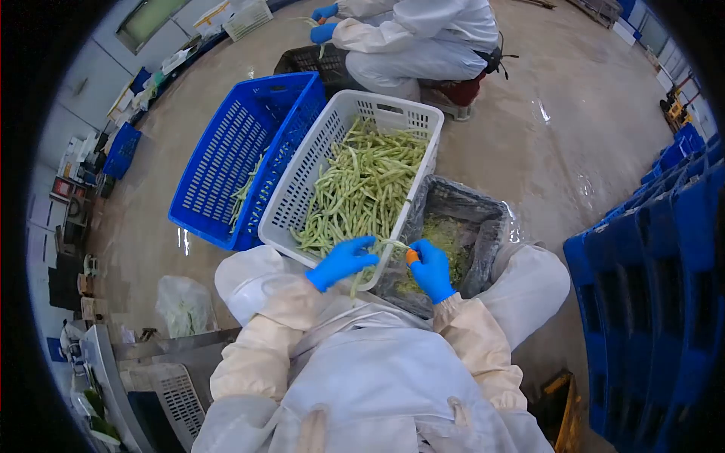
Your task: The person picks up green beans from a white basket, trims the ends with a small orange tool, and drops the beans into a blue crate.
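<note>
Both my hands wear blue gloves and meet over the near right corner of a white plastic crate (276,208) heaped with long green beans (362,185). One green bean (394,243) stretches between my fingertips. My left hand (343,262) is closed at its left end, with another bean hanging down below that hand. My right hand (432,273) pinches the other end; a small orange piece (412,257) shows at its fingers, and I cannot tell whether it is a tool handle or a finger cover. Under my right hand stands a dark plastic-lined bin (487,226) with green trimmings (445,238).
A blue crate (226,151) with some beans stands left of the white one. Across from me sits a person (423,38) in white with blue gloves, beside a black crate (306,60). Blue pallets (657,279) are stacked at right. A clear bag (185,306) lies at left.
</note>
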{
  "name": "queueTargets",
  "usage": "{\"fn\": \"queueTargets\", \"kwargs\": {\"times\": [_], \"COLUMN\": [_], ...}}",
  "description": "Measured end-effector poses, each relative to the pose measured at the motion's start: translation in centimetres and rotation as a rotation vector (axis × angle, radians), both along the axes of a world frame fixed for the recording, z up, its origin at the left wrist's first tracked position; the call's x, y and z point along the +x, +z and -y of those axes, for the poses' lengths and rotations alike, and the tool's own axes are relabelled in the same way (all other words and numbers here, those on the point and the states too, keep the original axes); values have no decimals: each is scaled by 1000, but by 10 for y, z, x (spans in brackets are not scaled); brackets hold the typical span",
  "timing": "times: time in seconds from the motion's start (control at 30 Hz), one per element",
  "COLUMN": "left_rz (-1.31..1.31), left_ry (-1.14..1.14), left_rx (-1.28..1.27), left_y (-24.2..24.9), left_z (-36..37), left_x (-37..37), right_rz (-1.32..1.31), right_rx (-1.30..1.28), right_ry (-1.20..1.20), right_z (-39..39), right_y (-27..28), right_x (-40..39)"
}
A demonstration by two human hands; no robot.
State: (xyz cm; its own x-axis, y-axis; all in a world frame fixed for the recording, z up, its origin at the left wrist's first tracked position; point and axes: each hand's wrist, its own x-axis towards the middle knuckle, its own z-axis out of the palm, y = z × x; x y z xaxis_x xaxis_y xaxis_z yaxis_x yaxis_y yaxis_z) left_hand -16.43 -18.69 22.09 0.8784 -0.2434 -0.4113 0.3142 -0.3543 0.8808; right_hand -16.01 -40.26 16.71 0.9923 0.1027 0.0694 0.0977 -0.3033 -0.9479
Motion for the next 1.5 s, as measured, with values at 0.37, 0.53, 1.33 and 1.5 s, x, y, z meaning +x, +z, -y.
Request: {"fn": "queueTargets", "kwargs": {"times": [0.37, 0.53, 1.33, 1.5], "left_rz": [286, -52, 12, -227], "left_ry": [205, 253, -497, -224], "left_rx": [8, -498, 649, 611], "left_y": [-51, -57, -233, -348], "left_z": [40, 49, -23, 23], "left_x": [-5, -9, 126, 89], "right_rz": [-429, -522, 25, -59], "right_rx": [801, 1138, -756, -587], "right_ry": [-142, -89, -97, -45], "right_z": [-1, -4, 15, 13], "right_y": [24, 17, -12, -17], "right_x": [-1, 4, 29, 29]}}
